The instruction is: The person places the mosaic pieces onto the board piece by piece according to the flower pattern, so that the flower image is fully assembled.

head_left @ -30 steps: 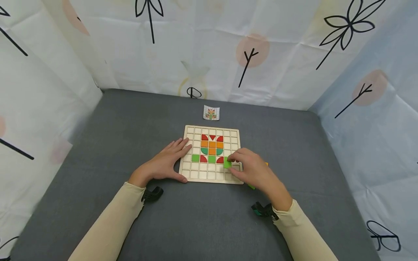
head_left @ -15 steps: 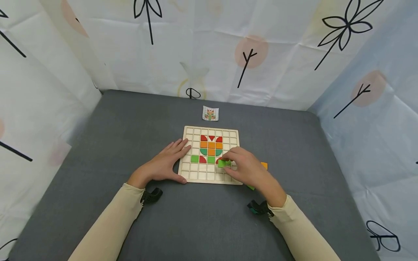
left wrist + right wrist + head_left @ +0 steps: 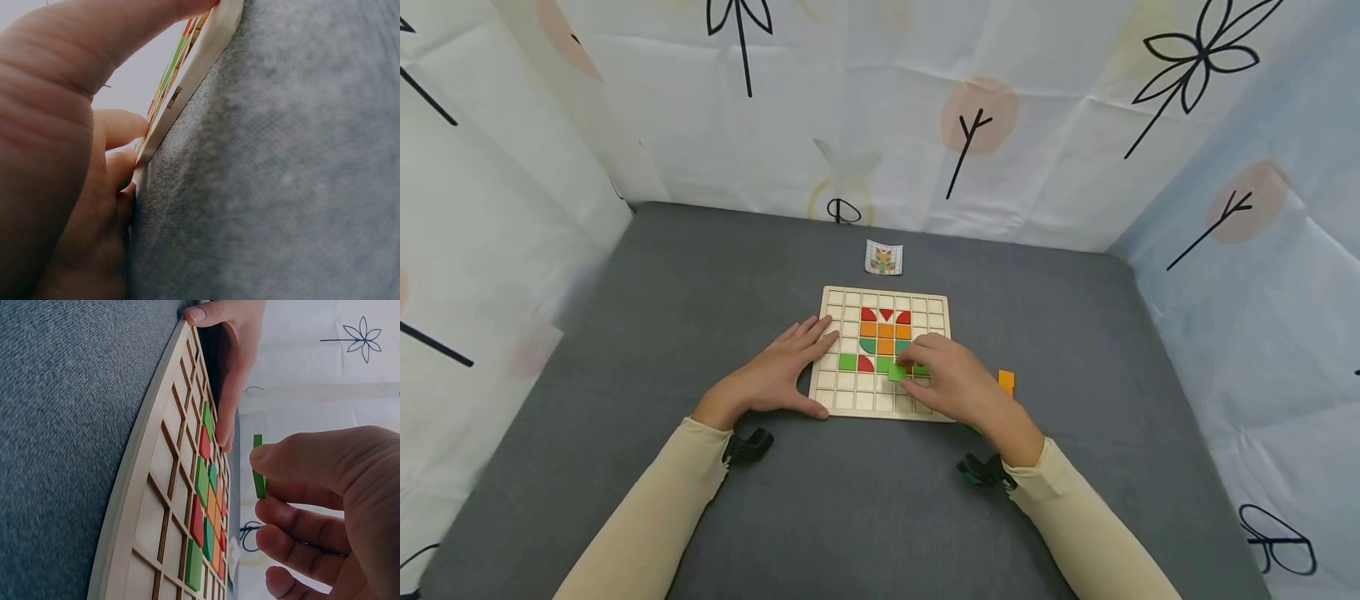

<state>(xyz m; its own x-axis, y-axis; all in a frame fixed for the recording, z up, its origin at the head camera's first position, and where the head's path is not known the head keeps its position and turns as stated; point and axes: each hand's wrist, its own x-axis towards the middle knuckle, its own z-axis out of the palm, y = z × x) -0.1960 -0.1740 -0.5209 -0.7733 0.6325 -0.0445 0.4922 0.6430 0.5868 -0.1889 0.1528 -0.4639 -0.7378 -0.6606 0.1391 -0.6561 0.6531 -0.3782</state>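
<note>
A wooden grid board [image 3: 856,402] lies on the grey table, with red, orange, green and teal tiles set in its middle cells. My left hand [image 3: 775,377] rests at the board's left side, fingers spread over the edge and thumb at the near left corner. Above the near rows, my right hand [image 3: 958,382] pinches a green square tile [image 3: 897,372] between thumb and fingers. In the right wrist view the pinched tile [image 3: 259,478] appears edge-on, apart from the board. Another green tile [image 3: 194,565] sits in the board beside a red tile [image 3: 197,520].
A small printed card [image 3: 883,258] with a coloured pattern lies beyond the board's far edge. Orange tiles [image 3: 1006,381] lie to the right of the board, partly hidden by my right hand. A green tile [image 3: 976,430] peeks out under my right wrist. Patterned white cloth [image 3: 895,150] surrounds the table.
My right hand has moved left across the board with the green tile, from the right columns toward the middle. More of the orange tiles now shows. My left hand has stayed in place.
</note>
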